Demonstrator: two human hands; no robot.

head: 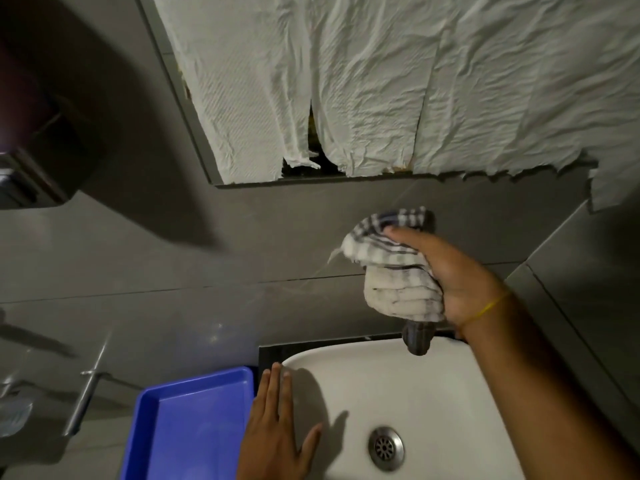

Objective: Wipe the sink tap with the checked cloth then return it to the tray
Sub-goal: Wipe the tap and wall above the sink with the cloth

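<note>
Right hand (460, 282) clenched round checked cloth (398, 271), bunched, held up vs. grey wall above sink's (433, 393) back rim. Cloth: off-white w/ dark blue-grey checks, grubby, dark tail hanging below fist. Tap not discernible, prob. under cloth. Left hand (277, 434) flat, fingers spread, on sink's left rim below-left of grip. Blue tray (149, 427) just left of that hand.

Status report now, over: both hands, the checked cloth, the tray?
Right hand shut on checked cloth, raised above sink back rim. Left hand open, flat on sink's left rim. Blue tray left of sink. Tap not visible.
</note>
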